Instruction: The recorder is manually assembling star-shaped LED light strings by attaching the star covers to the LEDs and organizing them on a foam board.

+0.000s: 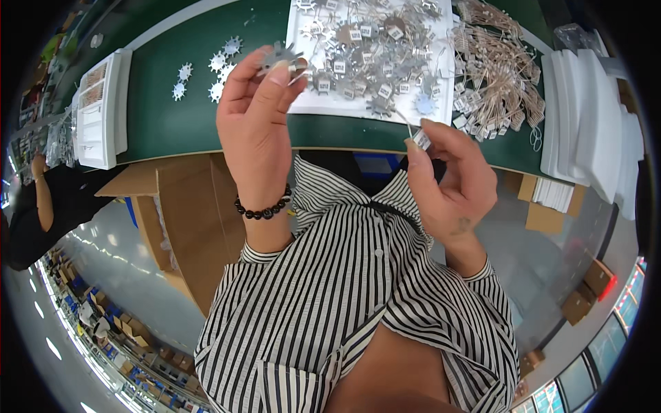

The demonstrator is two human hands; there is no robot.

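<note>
Up at the left edge of a white sheet, my left hand (256,134) pinches a silver star-shaped metal plate (279,56) between thumb and fingers. A short pale piece, too small to make out, sticks out beside that thumb. My right hand (456,180) is closed over the table's near edge. Its thumb and forefinger grip a thin wire with a white printed tag (421,140), the wire's free end slanting up and left. Beyond both hands, a heap of tagged metal star plates (385,89) covers the white sheet (310,104).
Several loose star plates (217,62) lie on the green tabletop (162,127) to the left. Bundled tagged wires (499,76) are heaped at the right, beside stacked white foam trays (592,117). A white tray (103,113) stands far left, near another person's arm (43,193). Below is a cardboard box (196,220).
</note>
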